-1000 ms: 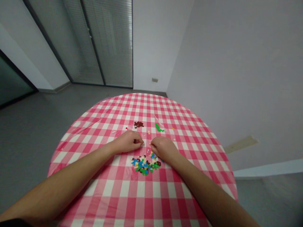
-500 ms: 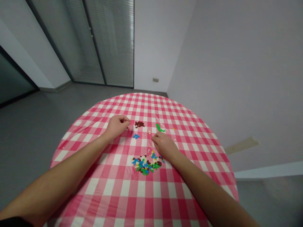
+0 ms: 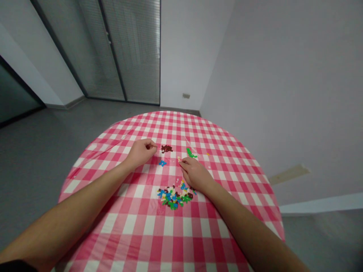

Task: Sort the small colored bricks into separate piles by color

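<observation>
Bench (image 3: 170, 236) under pink gingham, coloured pieces (image 3: 173, 198) lying in clumps

Biggest heap (image 3: 173, 198) sits lower centre; a brown clump (image 3: 166, 149), blue clump (image 3: 162, 163) and green clump (image 3: 191, 153) lie above it. Left hand (image 3: 140, 153) rests just beside the brown clump, its grip pressed together; whether it pinches anything is hidden. Right hand (image 3: 194, 174) lies just above the heap, fingertips (image 3: 181, 161) touching the cloth beside pale bits (image 3: 179, 159); its grip cannot be told.
</observation>
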The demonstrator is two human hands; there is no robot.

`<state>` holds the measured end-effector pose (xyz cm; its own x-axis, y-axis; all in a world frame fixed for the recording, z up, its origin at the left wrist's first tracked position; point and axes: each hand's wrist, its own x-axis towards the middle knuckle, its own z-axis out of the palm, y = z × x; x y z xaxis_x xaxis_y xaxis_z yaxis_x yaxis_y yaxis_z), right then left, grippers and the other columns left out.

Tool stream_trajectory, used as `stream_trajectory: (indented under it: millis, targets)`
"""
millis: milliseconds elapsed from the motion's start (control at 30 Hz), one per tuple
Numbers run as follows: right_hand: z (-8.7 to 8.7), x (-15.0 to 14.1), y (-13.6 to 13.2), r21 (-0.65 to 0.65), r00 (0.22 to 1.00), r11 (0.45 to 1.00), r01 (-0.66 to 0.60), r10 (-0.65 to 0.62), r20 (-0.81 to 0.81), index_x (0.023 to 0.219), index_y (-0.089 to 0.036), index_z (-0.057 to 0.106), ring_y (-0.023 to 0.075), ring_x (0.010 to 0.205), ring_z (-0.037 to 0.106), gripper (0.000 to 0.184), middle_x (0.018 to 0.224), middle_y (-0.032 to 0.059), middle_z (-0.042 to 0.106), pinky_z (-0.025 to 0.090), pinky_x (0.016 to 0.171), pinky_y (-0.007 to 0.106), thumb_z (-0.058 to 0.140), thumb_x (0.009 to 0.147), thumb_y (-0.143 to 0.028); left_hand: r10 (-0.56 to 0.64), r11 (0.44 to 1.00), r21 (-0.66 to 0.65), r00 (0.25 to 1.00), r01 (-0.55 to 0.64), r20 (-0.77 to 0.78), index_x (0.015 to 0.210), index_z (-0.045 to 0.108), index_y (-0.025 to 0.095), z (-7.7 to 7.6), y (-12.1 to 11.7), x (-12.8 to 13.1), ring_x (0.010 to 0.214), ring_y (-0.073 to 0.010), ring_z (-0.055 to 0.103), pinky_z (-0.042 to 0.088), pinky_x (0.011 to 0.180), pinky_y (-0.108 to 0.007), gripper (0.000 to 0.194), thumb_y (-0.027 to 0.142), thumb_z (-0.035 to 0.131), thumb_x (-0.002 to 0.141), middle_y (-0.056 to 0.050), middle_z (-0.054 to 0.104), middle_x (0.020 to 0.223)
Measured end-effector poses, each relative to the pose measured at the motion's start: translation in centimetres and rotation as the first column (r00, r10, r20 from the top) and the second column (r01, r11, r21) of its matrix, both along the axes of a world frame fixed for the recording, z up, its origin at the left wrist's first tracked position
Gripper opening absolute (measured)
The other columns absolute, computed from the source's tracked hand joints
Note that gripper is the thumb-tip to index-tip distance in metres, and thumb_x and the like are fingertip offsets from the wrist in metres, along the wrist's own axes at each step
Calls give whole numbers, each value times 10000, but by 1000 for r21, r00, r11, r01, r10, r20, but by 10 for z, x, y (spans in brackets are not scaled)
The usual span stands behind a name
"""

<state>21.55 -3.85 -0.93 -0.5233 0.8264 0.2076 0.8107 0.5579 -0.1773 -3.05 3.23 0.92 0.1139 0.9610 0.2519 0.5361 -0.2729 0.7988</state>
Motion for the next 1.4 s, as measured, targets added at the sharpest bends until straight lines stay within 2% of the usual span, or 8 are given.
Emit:
stream_trajectory:
  millis: [167,267,367,433,567,700,1000,1400]
  targets:
    - [2,2,1,-12,1000,1000,13,-13,-27,1147,-111,668,242,1089,597,291,1156,165,659,495,950,383,471,933,-104,-38,999,12,995,40,-92,762,707,154,2,-2,-1,611,-157,592,397,556,-243,151,224,576,738,-15,674,660]
    - [6,5,-2,-50,989,997,-52,45,-142,1040,-138,718,219,1005,632,241,1072,126,701,507,904,357,505,926,-123,-278,959,-23,917,283,-287,797,725,166,12,-9,-2,663,-157,613,410,599,-241,154,178,578,750,-28,708,741]
    - [12,9,-6,-179,955,969,-170,117,-273,916,-167,751,180,859,660,185,921,74,735,514,796,297,576,882,-118,-625,759,-160,638,631,-450,843,755,196,26,-22,2,734,-153,631,419,666,-238,212,113,576,765,-26,730,819]
    - [16,11,-9,-260,938,938,-231,143,-317,891,-170,761,165,803,661,177,871,63,738,504,744,270,604,851,-99,-738,646,-239,513,724,-439,865,761,207,34,-31,7,714,-135,624,414,658,-225,236,84,579,779,-12,733,832]
    - [21,16,-10,-338,934,901,-272,162,-319,933,-173,770,155,780,650,216,863,61,734,490,725,262,590,848,-87,-832,539,-344,420,769,-363,868,763,198,35,-39,11,698,-126,632,423,656,-211,187,86,629,799,-6,738,814]
    - [23,22,-9,-385,946,881,-273,172,-276,971,-182,773,157,793,645,230,880,63,733,481,731,265,592,855,-99,-877,476,-420,382,772,-291,860,753,185,27,-39,9,666,-122,615,423,621,-206,143,96,692,767,-5,725,796]
    - [23,19,-11,-352,951,901,-254,168,-258,921,-174,775,166,773,638,198,845,66,724,473,717,268,601,840,-122,-902,431,-460,366,776,-229,782,714,176,17,-37,7,632,-103,573,415,608,-196,124,65,693,731,24,655,710]
    - [27,4,-20,-340,960,911,-233,159,-232,886,-181,765,169,764,633,183,833,56,721,458,701,263,603,832,-115,-893,447,-465,409,764,-187,760,713,179,18,-38,11,632,-113,584,429,619,-206,112,73,700,726,18,671,713]
